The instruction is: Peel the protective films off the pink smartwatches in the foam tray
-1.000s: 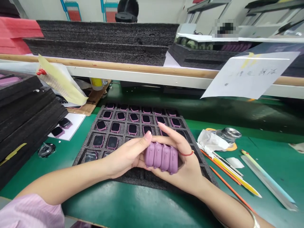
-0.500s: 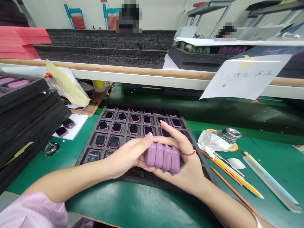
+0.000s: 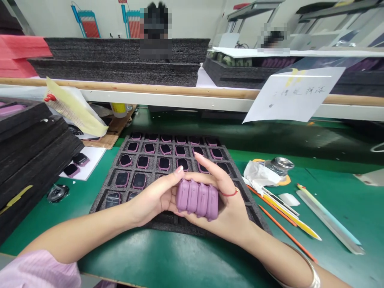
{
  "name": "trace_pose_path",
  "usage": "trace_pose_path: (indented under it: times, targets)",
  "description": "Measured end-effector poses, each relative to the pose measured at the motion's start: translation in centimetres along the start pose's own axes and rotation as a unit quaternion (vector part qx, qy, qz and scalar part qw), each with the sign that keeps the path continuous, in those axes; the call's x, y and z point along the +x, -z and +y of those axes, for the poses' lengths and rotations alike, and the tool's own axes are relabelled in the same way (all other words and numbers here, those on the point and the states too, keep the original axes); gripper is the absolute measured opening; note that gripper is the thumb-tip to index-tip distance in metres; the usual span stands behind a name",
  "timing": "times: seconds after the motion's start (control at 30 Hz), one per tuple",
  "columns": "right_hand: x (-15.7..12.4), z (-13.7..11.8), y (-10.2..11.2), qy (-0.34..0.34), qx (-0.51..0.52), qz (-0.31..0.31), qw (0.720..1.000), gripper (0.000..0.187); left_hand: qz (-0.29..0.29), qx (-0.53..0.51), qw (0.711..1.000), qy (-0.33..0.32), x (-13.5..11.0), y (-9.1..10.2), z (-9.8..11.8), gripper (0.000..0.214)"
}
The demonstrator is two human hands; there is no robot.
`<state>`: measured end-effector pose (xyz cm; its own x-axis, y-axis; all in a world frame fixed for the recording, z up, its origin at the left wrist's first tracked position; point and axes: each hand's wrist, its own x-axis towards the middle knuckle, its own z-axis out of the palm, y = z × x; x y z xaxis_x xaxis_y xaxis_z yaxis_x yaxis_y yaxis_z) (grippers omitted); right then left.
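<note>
The left hand (image 3: pixel 152 202) and right hand (image 3: pixel 222 212) are clenching a tight row of four mauve smartwatch cases (image 3: pixel 197 199) between them, and the row is sitting edge-on in the hollow where the palms meet. The left hand is pressing from the left end with its thumb lying along the top, while the right hand is cupping the other end, its fingers curling up and its index finger pointing away over the tray. Even pressure from both palms is what is keeping the four cases square, so neither hand should squeeze harder than the other. Below the hands, a grey foam tray (image 3: pixel 112 182) is holding rows of watches (image 3: pixel 139 181) with dark faces. Left of the left hand, black foam trays (image 3: pixel 30 148) are stacking up, and right of the right hand, a glass jar (image 3: pixel 279 166) is standing beside crumpled tissue (image 3: pixel 258 174). Compared with a moment ago, the grip is barely changing, though the whole scene is sitting slightly further left in view.
</note>
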<state>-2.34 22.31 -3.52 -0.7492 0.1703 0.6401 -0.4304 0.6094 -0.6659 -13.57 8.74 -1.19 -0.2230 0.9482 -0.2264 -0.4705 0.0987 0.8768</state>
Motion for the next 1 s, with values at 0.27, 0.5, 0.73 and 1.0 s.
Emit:
trace_pose_path:
  times: [0.27, 0.5, 0.73, 1.0]
  targets:
    - [-0.5, 0.4, -0.5, 0.022, 0.037, -0.008, 0.999, 0.093, -0.057, 0.123, 0.990, -0.028, 0.1, 0.0, 0.2, 0.030]
    - [-0.3, 0.4, -0.6, 0.051, -0.015, -0.054, 0.997, 0.093, -0.007, 0.136, 0.989, -0.049, 0.4, 0.0, -0.5, 0.033]
    - [0.3, -0.6, 1.8, -0.021, 0.103, -0.005, 0.994, 0.076, 0.072, 0.290, 0.933, -0.198, -0.8, -0.4, 0.3, 0.049]
    - [1.0, 0.1, 1.5, -0.300, 0.309, -0.120, 0.894, 0.088, 0.065, 0.405, 0.839, -0.359, -0.6, -0.1, -0.8, 0.040]
